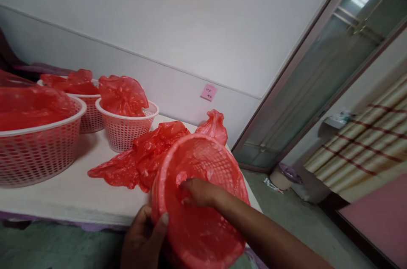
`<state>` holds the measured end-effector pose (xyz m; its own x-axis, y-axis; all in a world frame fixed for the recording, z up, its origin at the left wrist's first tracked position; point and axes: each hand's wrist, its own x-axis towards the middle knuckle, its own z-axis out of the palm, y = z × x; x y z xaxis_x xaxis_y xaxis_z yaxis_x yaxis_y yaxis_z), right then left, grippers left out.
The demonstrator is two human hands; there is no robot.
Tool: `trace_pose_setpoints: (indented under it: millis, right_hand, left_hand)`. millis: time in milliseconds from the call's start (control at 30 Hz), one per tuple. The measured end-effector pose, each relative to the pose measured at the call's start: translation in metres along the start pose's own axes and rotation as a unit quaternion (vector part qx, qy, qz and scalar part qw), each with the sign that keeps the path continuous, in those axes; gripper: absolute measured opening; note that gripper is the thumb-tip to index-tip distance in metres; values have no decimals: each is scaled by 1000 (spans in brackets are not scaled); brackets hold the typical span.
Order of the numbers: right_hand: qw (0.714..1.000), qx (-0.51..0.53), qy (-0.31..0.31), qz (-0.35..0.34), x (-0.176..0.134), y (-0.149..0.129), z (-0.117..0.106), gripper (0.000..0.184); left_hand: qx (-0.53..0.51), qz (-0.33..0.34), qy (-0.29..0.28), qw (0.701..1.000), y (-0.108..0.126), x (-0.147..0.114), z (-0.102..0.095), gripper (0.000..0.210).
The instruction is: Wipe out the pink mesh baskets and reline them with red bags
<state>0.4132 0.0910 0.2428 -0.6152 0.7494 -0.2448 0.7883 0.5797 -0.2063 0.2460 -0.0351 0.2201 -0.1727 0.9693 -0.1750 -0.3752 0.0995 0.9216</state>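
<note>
A basket (pixel 160 176) lined with a red plastic bag (pixel 206 231) is tilted toward me at the front edge of the table. My left hand (pixel 144 235) grips its left rim, thumb over the bag-covered edge and fingers outside. Inside the basket, my right hand (pixel 199 192) is closed on a bunched part of the bag; its fingertips are partly hidden. A loose pile of crumpled red plastic bags (pixel 146 154) lies on the table just left of the basket. Behind the basket stands a bunched red bag (pixel 214 127).
Several white-rimmed baskets holding red bags, including a small basket (pixel 127 129) and a large basket (pixel 41 150), stand left on the white table (pixel 104 205). A pink note (pixel 208 92) is on the wall. At right are a glass door (pixel 305 82), a bin (pixel 281 178) and a curtain (pixel 365 142).
</note>
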Motion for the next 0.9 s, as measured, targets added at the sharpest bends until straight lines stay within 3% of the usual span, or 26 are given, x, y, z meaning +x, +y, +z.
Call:
trace_pose_setpoints:
  millis: [167, 233, 333, 500, 700, 900]
  right_hand:
    - [993, 63, 91, -37, -58, -25, -28, 28]
    - [990, 80, 97, -57, -79, -38, -25, 31]
    - [993, 13, 105, -56, -97, -49, -11, 38]
    - [984, -110, 138, -28, -97, -44, 5, 6]
    - [973, -127, 191, -11, -83, -24, 6, 6]
    - [970, -76, 228, -31, -76, -18, 3, 16]
  left_hand:
    - [-34, -10, 23, 999, 10, 24, -9, 33]
    - [-60, -18, 28, 998, 12, 30, -9, 31]
    - [-91, -12, 36, 995, 17, 36, -6, 34]
    - [-127, 29, 63, 989, 26, 46, 0, 37]
    - [-165, 31, 22, 986, 21, 61, 3, 39]
    - [-138, -32, -36, 989, -1, 56, 4, 37]
